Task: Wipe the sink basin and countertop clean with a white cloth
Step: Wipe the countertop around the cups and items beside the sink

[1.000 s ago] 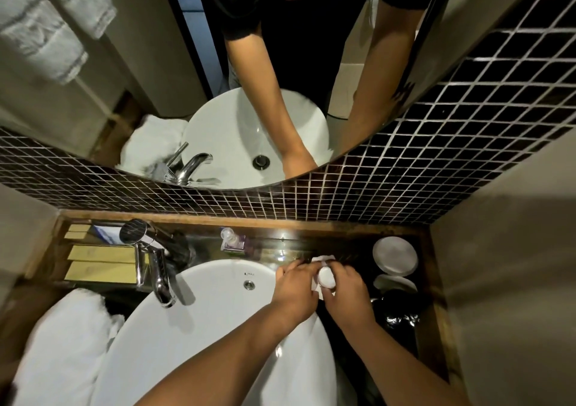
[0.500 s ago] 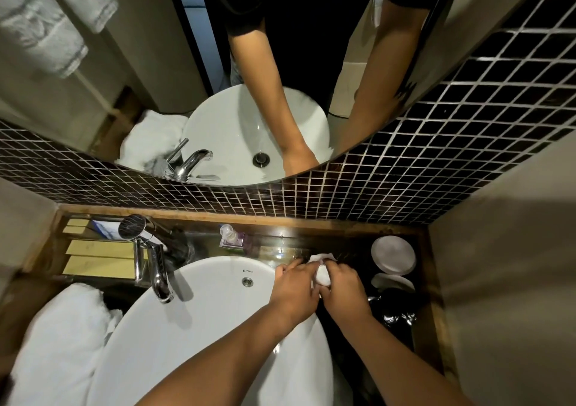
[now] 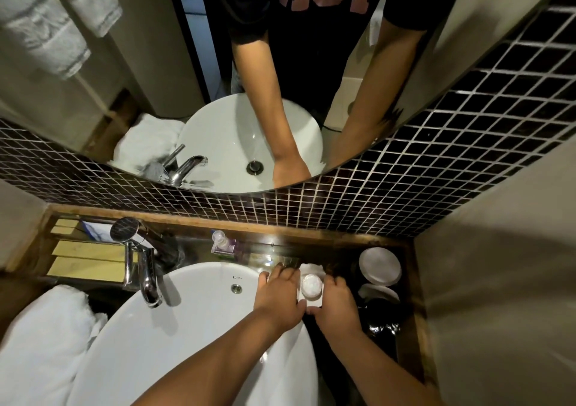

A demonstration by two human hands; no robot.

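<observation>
A white oval sink basin [image 3: 193,337] sits on a dark glossy countertop [image 3: 258,253]. At the basin's right rim, a small white cloth [image 3: 311,269] lies on the counter with a small round white object [image 3: 311,285] on top. My left hand [image 3: 279,293] grips the cloth's left side, fingers stretched forward. My right hand [image 3: 338,302] holds its right side, fingers curled. My thumbs meet just below the round object. Most of the cloth is hidden under my hands.
A chrome faucet [image 3: 145,268] stands left of the basin. A folded white towel [image 3: 40,343] lies at the near left, packets [image 3: 84,259] behind it. A small bottle [image 3: 223,242] stands at the back; round white dishes [image 3: 379,265] and a dark shiny object [image 3: 385,315] stand at the right.
My hands have drawn slightly apart, and the round white object between them now shows fully, with the cloth spread under it.
</observation>
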